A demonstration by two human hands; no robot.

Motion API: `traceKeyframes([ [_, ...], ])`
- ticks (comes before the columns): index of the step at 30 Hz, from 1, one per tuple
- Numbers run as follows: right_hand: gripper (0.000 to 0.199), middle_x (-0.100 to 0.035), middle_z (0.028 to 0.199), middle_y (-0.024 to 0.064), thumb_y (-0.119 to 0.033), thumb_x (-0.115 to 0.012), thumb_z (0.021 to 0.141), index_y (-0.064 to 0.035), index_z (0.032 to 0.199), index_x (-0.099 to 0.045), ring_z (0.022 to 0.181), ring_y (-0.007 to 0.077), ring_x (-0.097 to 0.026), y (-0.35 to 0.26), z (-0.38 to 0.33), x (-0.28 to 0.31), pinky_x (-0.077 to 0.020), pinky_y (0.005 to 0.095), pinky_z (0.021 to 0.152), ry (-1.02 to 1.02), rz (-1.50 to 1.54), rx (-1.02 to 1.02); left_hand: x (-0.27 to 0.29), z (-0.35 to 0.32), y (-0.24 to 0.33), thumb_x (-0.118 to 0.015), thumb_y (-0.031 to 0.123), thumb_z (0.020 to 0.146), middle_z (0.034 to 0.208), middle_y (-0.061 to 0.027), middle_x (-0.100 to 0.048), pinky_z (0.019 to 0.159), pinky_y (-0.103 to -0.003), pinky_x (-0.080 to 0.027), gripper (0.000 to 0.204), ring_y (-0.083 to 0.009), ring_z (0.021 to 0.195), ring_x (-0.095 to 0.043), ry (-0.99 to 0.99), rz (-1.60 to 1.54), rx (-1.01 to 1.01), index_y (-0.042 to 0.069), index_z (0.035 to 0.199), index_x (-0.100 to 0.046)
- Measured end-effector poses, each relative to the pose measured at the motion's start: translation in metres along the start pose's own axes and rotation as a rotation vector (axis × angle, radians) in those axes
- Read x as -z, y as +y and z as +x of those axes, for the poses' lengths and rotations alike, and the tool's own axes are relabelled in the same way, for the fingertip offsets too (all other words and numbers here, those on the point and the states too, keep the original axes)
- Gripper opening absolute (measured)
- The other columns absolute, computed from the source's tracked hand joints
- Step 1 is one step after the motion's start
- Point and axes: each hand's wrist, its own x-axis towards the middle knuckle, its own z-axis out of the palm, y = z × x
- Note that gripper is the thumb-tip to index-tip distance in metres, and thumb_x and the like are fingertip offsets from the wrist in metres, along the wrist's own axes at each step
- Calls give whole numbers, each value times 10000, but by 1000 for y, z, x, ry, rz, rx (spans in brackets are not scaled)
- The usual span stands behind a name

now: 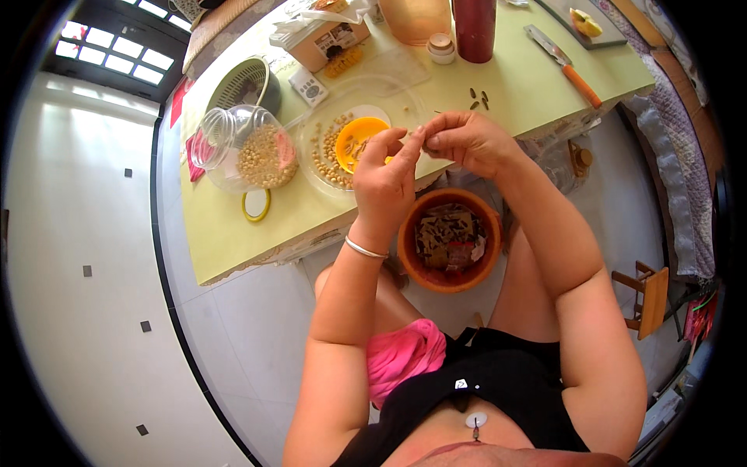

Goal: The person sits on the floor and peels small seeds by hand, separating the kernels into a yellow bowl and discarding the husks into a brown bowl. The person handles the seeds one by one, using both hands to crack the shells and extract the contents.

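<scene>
My left hand (389, 165) and my right hand (469, 144) meet fingertip to fingertip just above the table's front edge. Both are closed in a pinch, and whatever sits between the fingers is too small to make out. Beside my left hand a yellow bowl (348, 146) holds small pale pieces, partly hidden by that hand. It stands on a clear round tray (311, 124) with pale round beans scattered over it. Several small dark seeds or pods (478, 99) lie on the table beyond my right hand. Below my hands, a brown bin (405, 257) contains dark and tan scraps.
Left of the tray, a clear jar (226, 132) of beans lies tilted near a yellow-rimmed lid (256, 205). Farther back are a green basket (247, 82), a white remote (308, 87), a tissue box (323, 43) and a dark red bottle (475, 31). An orange-handled knife (580, 84) lies right.
</scene>
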Motion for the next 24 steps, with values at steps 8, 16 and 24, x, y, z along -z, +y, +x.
traceKeyframes([
  [8,102,-683,950,73,-25,-652,908,0,1006,-666,913,168,-665,7,-9,-9,-565,287,834,46,153,-109,4,0,-4,-711,-56,804,871,-108,-692,679,-305,-551,200,-217,766,-678,-50,-46,-94,23,985,-739],
  [16,134,-621,761,-17,-148,-728,869,-21,899,-696,693,74,-558,11,-13,-26,-420,204,583,215,-257,33,-2,-7,2,-734,-24,810,823,-117,-697,646,-309,-548,172,-219,686,-681,-3,-2,88,12,978,-739],
  [24,112,-640,724,-8,-88,-677,822,23,811,-676,675,49,-546,31,-11,-41,-459,225,599,387,-615,395,-3,-7,8,-734,-10,807,772,-127,-698,616,-308,-541,175,-228,657,-678,-62,96,95,22,978,-750],
])
